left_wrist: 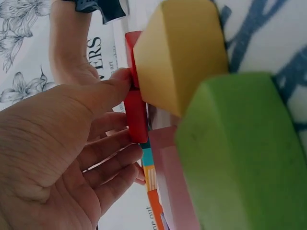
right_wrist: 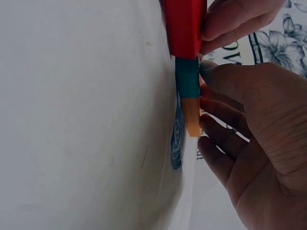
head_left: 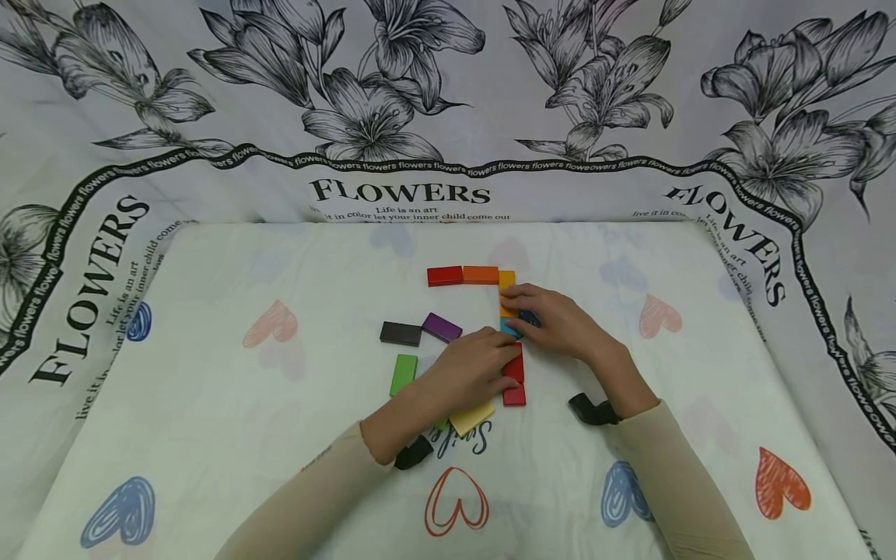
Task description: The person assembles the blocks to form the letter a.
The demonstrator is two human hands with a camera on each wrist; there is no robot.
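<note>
In the head view, my left hand reaches over a column of coloured blocks, its fingertips on two red blocks set end to end. The left wrist view has its thumb at the joint of the red blocks and the other fingers loosely spread along them. My right hand comes in from the right. Its thumb touches a blue block, while its fingers rest along the amber block beyond. In the right wrist view, the blue block lies between red and amber.
An orange block and a red block run left from the column's far end. Further left lie purple, black and green blocks. A yellow block sits beneath the left forearm; a pink block shows in the left wrist view.
</note>
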